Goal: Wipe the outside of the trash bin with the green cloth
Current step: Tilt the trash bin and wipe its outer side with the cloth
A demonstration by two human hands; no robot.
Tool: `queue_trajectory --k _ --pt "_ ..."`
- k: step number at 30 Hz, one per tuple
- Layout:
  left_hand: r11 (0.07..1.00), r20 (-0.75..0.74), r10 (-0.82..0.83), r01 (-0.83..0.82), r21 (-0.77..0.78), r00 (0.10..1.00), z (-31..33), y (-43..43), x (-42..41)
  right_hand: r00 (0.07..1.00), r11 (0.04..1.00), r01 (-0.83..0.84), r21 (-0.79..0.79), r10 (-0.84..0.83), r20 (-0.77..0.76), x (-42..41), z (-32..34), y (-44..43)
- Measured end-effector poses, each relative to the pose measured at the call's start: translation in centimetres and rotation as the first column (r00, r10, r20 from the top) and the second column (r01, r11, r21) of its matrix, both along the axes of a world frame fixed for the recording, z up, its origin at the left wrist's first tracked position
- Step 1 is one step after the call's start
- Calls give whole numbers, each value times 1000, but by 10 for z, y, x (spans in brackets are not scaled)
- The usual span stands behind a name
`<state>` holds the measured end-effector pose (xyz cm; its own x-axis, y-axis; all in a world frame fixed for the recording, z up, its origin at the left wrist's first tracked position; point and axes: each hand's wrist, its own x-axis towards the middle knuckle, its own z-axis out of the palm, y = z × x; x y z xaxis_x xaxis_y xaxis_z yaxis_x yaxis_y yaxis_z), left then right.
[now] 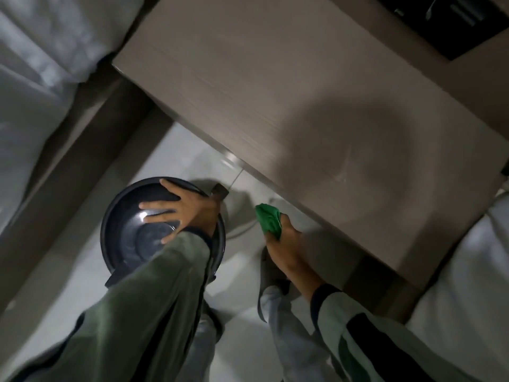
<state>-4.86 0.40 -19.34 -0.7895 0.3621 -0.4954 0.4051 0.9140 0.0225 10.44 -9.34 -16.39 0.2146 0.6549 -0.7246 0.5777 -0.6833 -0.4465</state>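
1. Trash bin: a dark round bin standing upright on the pale floor, at the near left of the scene, seen from above so that its long axis runs straight down toward the floor. Its outer wall is almost wholly hidden by the lid.
2. Left hand: laid flat on the lid, fingers spread wide, palm at the right rim. In all likelihood it steadies the bin.
3. Right hand: closed around the bunched green cloth, which sticks out from the far side of the fist. It hangs above the floor, apart from the bin.
4. Key relation: the bin lies to the left of the cloth hand, with a strip of bare floor between them; the nearest wall is the bin's right side.
5. Setting: a grey wooden surface overhangs at the far right; white bedding lies at the far left.
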Motion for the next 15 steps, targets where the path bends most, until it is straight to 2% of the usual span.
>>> queue_trajectory --k 2,5,8,10,13,15 --pt "996 83 -48 54 -76 995 7 -29 -18 1000 1000 0 -5 0 -10 1 0 3" --pt "992 202 -122 123 6 972 33 -77 -57 998 998 -47 -44 46 -31 -12 -2 11" --pt "932 289 -359 326 160 887 47 -125 -108 991 993 -105 -44 101 -93 -41 -15 16" --pt "882 342 -471 424 207 813 58 -148 -137 978 982 -190 -16 188 -85 -68 -26 16" --pt "864 421 -502 460 205 755 66 -170 -175 933 934 -355 39 357 -55 -113 -54 17" --pt "848 474 -523 489 205 708 70 -181 -195 909 911 -411 42 413 -52 -122 -71 26"
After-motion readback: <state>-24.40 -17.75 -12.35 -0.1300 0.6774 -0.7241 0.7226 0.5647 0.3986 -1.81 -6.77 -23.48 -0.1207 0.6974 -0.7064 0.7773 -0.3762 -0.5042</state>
